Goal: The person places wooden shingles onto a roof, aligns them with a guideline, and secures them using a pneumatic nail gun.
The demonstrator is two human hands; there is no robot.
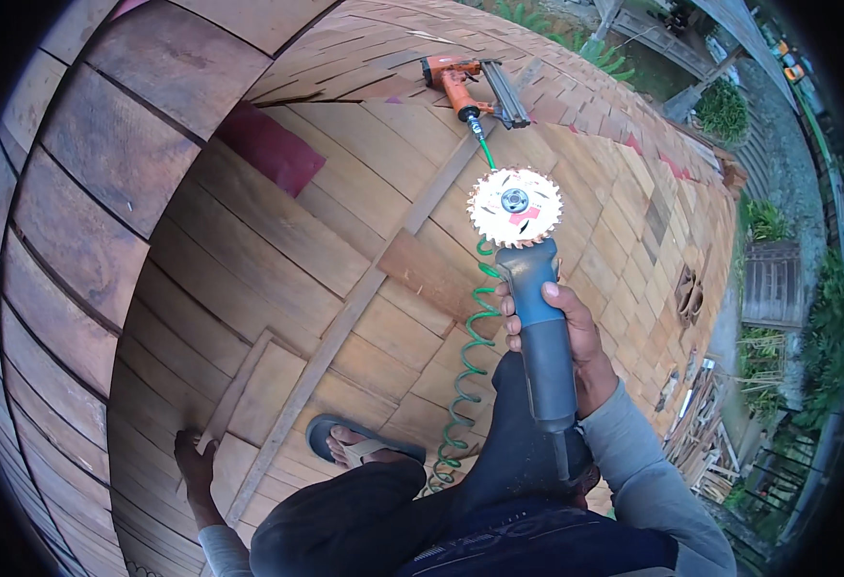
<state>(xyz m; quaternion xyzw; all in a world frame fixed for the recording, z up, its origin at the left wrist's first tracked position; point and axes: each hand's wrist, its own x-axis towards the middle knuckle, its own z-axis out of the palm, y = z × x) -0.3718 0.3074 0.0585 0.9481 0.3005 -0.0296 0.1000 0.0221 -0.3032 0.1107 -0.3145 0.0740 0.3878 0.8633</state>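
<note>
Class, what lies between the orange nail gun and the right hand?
In the head view, the toothed disc and front end of the angle grinder, plus some green hose.

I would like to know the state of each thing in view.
Angle grinder: gripped by the right hand
Toothed blade: mounted, no motion blur visible
Nail gun: lying down, unheld
Green hose: loosely coiled
Sandal: being worn
Left hand: at narrow wood strip, grip unclear

Rooftop work site outdoors, wooden shingles (282, 252), orange nail gun (456, 91), greenery (831, 332) below
</note>
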